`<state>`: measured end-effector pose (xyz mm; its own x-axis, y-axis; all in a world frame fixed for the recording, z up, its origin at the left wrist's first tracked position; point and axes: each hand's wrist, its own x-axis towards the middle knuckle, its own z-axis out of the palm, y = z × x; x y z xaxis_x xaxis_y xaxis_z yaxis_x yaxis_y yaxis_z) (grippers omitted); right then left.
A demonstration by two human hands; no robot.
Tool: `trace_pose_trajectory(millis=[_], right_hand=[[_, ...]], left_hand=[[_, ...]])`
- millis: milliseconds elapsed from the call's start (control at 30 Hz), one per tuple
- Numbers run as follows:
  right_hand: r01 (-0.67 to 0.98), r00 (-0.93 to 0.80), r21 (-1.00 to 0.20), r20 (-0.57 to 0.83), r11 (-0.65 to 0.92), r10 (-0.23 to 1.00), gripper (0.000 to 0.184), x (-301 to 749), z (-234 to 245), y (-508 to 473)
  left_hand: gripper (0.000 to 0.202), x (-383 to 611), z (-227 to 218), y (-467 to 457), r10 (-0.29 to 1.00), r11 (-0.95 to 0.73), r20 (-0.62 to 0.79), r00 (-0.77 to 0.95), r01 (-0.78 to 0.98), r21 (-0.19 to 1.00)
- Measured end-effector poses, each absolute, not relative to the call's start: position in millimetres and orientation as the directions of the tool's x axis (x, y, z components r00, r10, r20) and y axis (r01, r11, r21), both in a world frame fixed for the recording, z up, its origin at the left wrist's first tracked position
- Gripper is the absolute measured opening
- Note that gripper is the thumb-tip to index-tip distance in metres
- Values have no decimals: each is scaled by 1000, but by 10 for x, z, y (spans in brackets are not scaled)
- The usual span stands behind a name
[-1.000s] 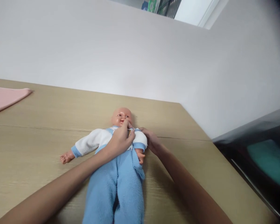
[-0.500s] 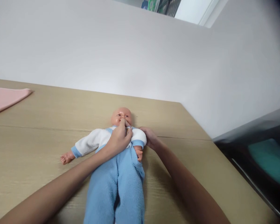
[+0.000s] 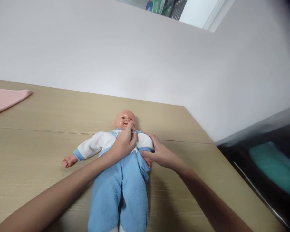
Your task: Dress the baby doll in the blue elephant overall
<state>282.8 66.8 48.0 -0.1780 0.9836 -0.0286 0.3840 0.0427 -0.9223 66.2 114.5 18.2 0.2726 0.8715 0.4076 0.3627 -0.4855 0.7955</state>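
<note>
A baby doll (image 3: 125,119) lies on its back, head toward the wall, dressed in a fleecy white and blue outfit (image 3: 120,180). The front of the outfit gapes at the chest. My left hand (image 3: 125,140) pinches the edge of that front opening just below the doll's chin. On the other side, my right hand (image 3: 160,153) is wrapped round the doll's sleeved arm (image 3: 145,141), fingers behind the shoulder and thumb near the blue cuff. The doll's other arm (image 3: 90,146) stretches out flat on the table.
The wooden table (image 3: 50,148) has a seam running across it and meets a pale wall (image 3: 111,48). A pink cloth (image 3: 7,98) lies at the far left. Beyond the right edge stands something dark with a teal patch (image 3: 273,167).
My right hand has come nearer and round the front of the doll's sleeve, its thumb now by the cuff. My left hand keeps its pinch at the collar opening.
</note>
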Motion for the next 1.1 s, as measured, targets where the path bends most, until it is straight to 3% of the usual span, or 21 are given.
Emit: trace_pose_trajectory(millis=[133, 233, 333, 433, 567, 633, 833, 967, 1033, 1100], right_hand=[[599, -175, -798, -220, -74, 960, 79, 2901, 783, 755], [592, -184, -794, -296, -135, 937, 74, 2872, 902, 787], [444, -129, -871, -292, -208, 948, 76, 2822, 845, 760], [171, -76, -940, -311, -295, 947, 65, 2796, 710, 682], [-99, -42, -927, -360, -363, 932, 58, 2819, 608, 577], [-39, -61, -941, -333, -335, 941, 61, 2876, 606, 544], [434, -268, -874, -357, -219, 895, 92, 3322, 716, 445], [532, -429, -843, -348, -78, 833, 71, 3608, 739, 453], [505, -488, -863, -278, 8, 828, 61, 3653, 680, 530], [460, -471, -887, -196, 49, 860, 63, 3622, 575, 653]], left_hand=[[10, 671, 147, 1141, 840, -538, 444, 312, 375, 755], [11, 671, 130, 1144, 834, -548, 455, 311, 377, 747], [11, 660, 125, 1157, 841, -540, 455, 293, 387, 748], [11, 644, 124, 1168, 850, -526, 445, 282, 401, 750], [9, 637, 122, 1163, 851, -525, 441, 285, 424, 738], [8, 640, 119, 1158, 851, -525, 447, 277, 421, 740], [9, 649, 127, 1163, 879, -476, 427, 211, 432, 766], [11, 645, 161, 1156, 886, -464, 413, 211, 423, 778], [9, 643, 174, 1151, 877, -481, 423, 228, 408, 777], [8, 642, 177, 1149, 866, -500, 440, 238, 397, 769]])
